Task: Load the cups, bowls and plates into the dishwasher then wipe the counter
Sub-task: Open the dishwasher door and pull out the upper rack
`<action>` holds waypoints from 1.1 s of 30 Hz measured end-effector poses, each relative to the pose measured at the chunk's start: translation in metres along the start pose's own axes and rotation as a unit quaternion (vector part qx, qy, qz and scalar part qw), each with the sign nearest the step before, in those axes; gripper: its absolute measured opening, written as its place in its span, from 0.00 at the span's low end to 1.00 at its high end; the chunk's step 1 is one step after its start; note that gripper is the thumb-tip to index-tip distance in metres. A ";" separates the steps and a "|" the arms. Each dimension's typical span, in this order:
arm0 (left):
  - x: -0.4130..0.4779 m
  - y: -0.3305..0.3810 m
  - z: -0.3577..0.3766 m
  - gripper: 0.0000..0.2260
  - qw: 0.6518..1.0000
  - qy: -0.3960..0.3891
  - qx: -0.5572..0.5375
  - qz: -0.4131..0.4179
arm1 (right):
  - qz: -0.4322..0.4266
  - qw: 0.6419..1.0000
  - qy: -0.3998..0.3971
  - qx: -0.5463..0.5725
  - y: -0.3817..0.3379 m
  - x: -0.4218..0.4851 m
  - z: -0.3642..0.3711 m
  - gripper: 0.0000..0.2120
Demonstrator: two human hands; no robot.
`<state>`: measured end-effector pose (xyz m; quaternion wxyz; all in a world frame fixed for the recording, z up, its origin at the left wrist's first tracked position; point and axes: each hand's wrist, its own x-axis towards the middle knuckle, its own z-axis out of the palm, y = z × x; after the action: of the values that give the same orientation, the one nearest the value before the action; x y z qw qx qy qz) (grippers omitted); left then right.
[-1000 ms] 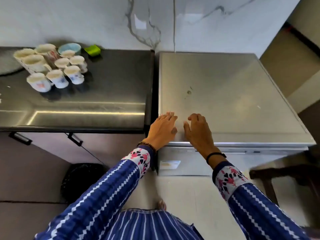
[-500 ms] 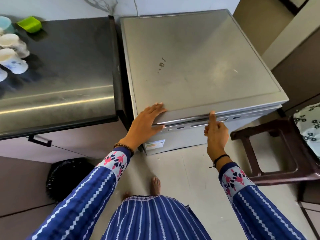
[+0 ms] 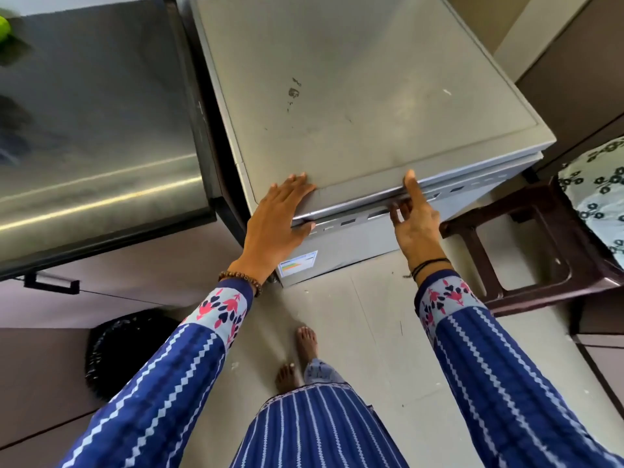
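Observation:
The grey dishwasher (image 3: pixel 354 96) stands on the floor to the right of the dark counter (image 3: pixel 94 130), and its door (image 3: pixel 354 244) looks closed. My left hand (image 3: pixel 277 217) lies flat on the top front-left corner, thumb against the door's upper edge. My right hand (image 3: pixel 415 224) grips the handle recess at the top of the door: the fingers curl under it and the thumb points up onto the top edge. The cups, bowls and plates are out of view.
A green object (image 3: pixel 3 27) peeks in at the counter's far left edge. A dark brown stool (image 3: pixel 526 244) stands close on the dishwasher's right, beside a patterned cloth (image 3: pixel 597 190). A black bin bag (image 3: pixel 125 349) sits under the counter. My bare feet are on the tiled floor.
The view has tilted down and the cups have left the frame. Both hands slid from the dishwasher top to its front edge, and my right fingers have hooked into the door handle.

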<state>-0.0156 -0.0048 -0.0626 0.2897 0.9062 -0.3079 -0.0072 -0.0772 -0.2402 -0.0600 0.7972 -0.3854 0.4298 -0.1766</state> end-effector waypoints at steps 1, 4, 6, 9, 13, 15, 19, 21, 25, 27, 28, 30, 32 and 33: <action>0.000 0.001 0.000 0.31 1.000 -0.005 0.016 -0.001 | -0.002 1.000 0.003 -0.015 -0.001 -0.001 0.001 0.15; -0.007 0.001 -0.001 0.41 0.998 -0.017 0.058 -0.028 | -0.009 0.998 0.021 -0.057 0.000 -0.007 -0.005 0.16; -0.015 0.001 -0.002 0.49 0.995 -0.023 0.088 -0.034 | -0.014 0.997 0.025 -0.073 0.005 -0.014 -0.014 0.16; -0.035 0.011 0.004 0.55 0.991 -0.047 0.127 0.020 | -0.014 0.995 0.055 -0.084 0.014 -0.026 -0.037 0.15; -0.067 0.034 0.027 0.53 0.978 -0.113 0.121 0.127 | 0.003 0.989 0.098 -0.113 0.030 -0.044 -0.083 0.14; -0.081 0.041 0.045 0.51 0.967 -0.183 0.096 0.150 | 0.012 0.986 0.115 -0.123 0.039 -0.057 -0.111 0.12; -0.112 0.054 0.083 0.50 0.941 -0.308 0.016 0.136 | 0.015 0.979 0.111 -0.170 0.060 -0.073 -0.173 0.14; -0.135 0.062 0.100 0.51 0.932 -0.342 -0.016 0.115 | 0.005 0.972 0.119 -0.201 0.071 -0.079 -0.204 0.15; -0.181 0.078 0.135 0.51 0.915 -0.373 0.032 0.154 | 0.002 0.960 0.165 -0.226 0.094 -0.091 -0.262 0.28; -0.198 0.084 0.149 0.49 0.899 -0.398 0.056 0.174 | -0.019 0.954 0.173 -0.244 0.111 -0.095 -0.290 0.29; -0.205 0.087 0.157 0.47 0.890 -0.413 0.060 0.181 | -0.030 0.949 0.175 -0.261 0.118 -0.097 -0.303 0.28; -0.219 0.093 0.174 0.44 0.874 -0.441 0.060 0.193 | -0.052 0.939 0.176 -0.292 0.133 -0.101 -0.329 0.26; -0.228 0.096 0.191 0.42 0.859 -0.463 0.066 0.208 | -0.062 0.924 0.179 -0.333 0.148 -0.103 -0.350 0.30; -0.232 0.097 0.203 0.42 0.851 -0.471 0.075 0.219 | -0.063 0.914 0.180 -0.359 0.157 -0.103 -0.362 0.36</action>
<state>-0.2965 -0.0419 -0.2184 0.0354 0.7222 -0.5975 -0.3466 -0.4404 -0.2444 -0.2444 0.5020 -0.6335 0.5750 -0.1267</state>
